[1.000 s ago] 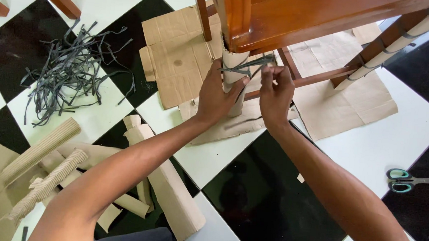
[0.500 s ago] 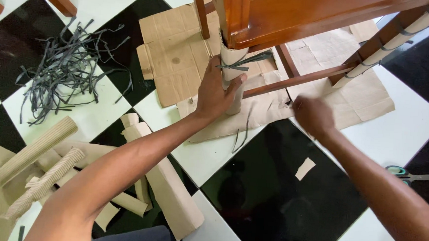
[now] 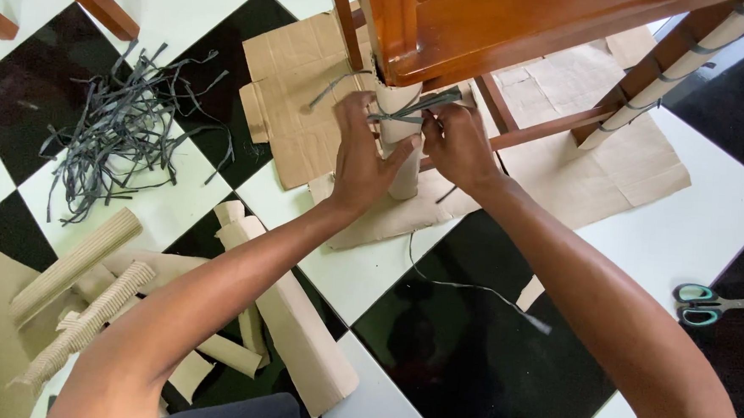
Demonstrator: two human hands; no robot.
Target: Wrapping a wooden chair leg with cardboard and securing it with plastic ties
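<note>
Hands both on the wrapped chair leg [image 3: 403,138], the cardboard-sleeved front leg of the wooden chair [image 3: 517,26]. Left hand [image 3: 360,153] curled around the sleeve's left side, fingers pressing the cardboard in. Right hand [image 3: 459,141] on the sleeve's right side, fingertips pinching the grey strap [image 3: 411,109] that crosses the leg just under the seat rail. Strap ends stick out left and right of the leg. 1 loose grey strap [image 3: 470,286] trails on the floor below the leg, toward the camera.

Leg stands on flat cardboard sheets [image 3: 301,103] laid over the black-and-white checkered floor [image 3: 685,225]. Second wrapped leg [image 3: 676,72] up and right of the first, already ringed with several straps. Pile of grey straps [image 3: 126,132] well left of the leg. Rolled corrugated cardboard pieces [image 3: 88,292] lower left of it, near the left forearm. Scissors [image 3: 706,304] with teal handles far right of the leg, on the floor.
</note>
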